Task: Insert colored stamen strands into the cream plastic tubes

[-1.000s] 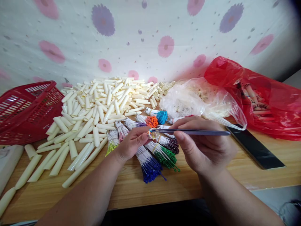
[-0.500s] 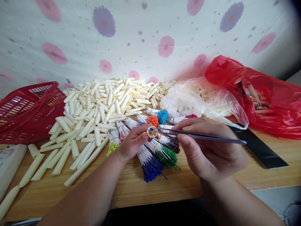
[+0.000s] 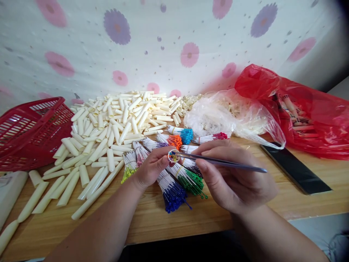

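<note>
Between the thumb and fingers of my left hand point(image 3: 151, 168) is a small round white piece point(image 3: 173, 156), its open end facing me. Bits of blue, yellow and orange show inside it; its length is hidden by the fingers. My right hand point(image 3: 236, 174) is closed on a pair of dark metal tweezers point(image 3: 231, 164), tips pointing left into the opening. Whether the tips grip anything is too small to tell. Beneath the hands lie tied bundles of white-stemmed sticks with coloured heads, among them a dark blue bundle point(image 3: 173, 193), a green bundle point(image 3: 191, 180) and a light blue bundle point(image 3: 185, 134).
A heap of cream tubes point(image 3: 122, 116) spreads behind and left of my hands. At far left stands a red plastic basket point(image 3: 32, 134). A clear plastic bag point(image 3: 218, 112), a red bag point(image 3: 313, 112) and a black phone-like slab point(image 3: 297, 169) lie at right.
The tweezers and my right hand have shifted left, bringing the tips further into the round piece. Orange now shows at its left rim. My left hand is nearly still; the view has shifted slightly.
</note>
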Demonstrator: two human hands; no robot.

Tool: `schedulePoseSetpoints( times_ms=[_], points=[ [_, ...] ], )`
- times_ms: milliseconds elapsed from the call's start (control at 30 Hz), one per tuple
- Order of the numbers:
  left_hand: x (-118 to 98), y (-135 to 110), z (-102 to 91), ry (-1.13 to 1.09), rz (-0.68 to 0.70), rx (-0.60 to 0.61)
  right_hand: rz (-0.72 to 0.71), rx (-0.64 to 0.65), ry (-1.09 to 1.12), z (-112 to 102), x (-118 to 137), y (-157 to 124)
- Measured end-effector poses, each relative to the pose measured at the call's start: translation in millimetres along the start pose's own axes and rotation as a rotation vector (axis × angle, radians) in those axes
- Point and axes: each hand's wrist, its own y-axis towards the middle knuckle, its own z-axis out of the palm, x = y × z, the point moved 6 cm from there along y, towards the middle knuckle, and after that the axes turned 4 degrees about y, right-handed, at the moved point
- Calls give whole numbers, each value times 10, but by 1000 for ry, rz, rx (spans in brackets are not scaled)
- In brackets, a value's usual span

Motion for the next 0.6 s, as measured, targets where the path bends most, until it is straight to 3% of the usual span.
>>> schedulePoseSetpoints(
  times_ms=[200, 400, 600],
  points=[
    [-71, 34, 31, 59, -5, 17, -11, 17, -44, 24, 20, 10],
    [-271, 71, 5, 362, 112, -100, 6, 29, -105, 46, 25, -3],
    [-218, 61, -23, 296, 88, -110, -3, -2, -41, 17, 13, -32]
  ],
)
